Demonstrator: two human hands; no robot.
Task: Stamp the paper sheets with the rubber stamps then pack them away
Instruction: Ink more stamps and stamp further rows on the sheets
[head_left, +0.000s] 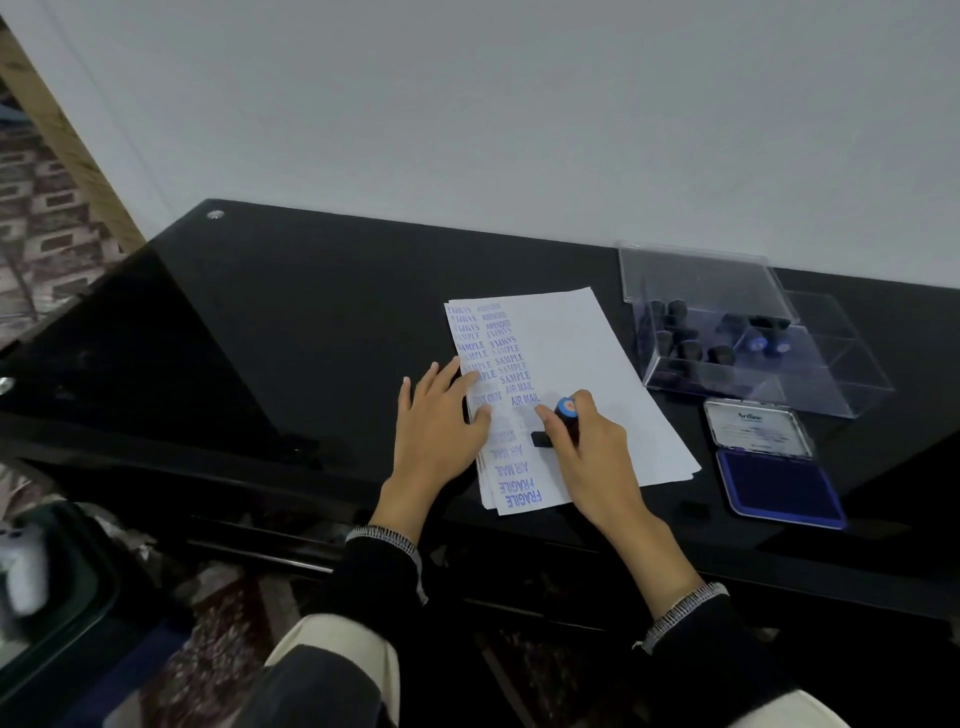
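The right hand (584, 447) grasps a black rubber stamp with a blue round cap (565, 421), its fingers and thumb curled round the handle, and holds the stamp's base down on the top sheet of a stack of white paper sheets (587, 364). The left hand (439, 421) lies flat with straight, spread fingers on the left edge of the same stack, partly over the printed marks. Blue imprints fill the left strip of the top sheet in two columns; legible words include "SAMPLE", "AMENDED", "AIR MAIL" and "FRAGILE". The stack rests on a glossy black tabletop (291, 322), its near corners close to the table's front edge. To the right of the stack, near but apart, lies an open blue ink pad (776, 486) with its hinged lid (756, 428) folded back, the lid bearing a white label. Beyond the pad stands a clear plastic compartment box (831, 364) with its transparent lid (701, 275) raised; several dark-handled rubber stamps (691, 338) stand in its left compartments. Dark sleeves with pale knitted cuffs (384, 535) cover both wrists. A pale wall (519, 104) rises behind the table.
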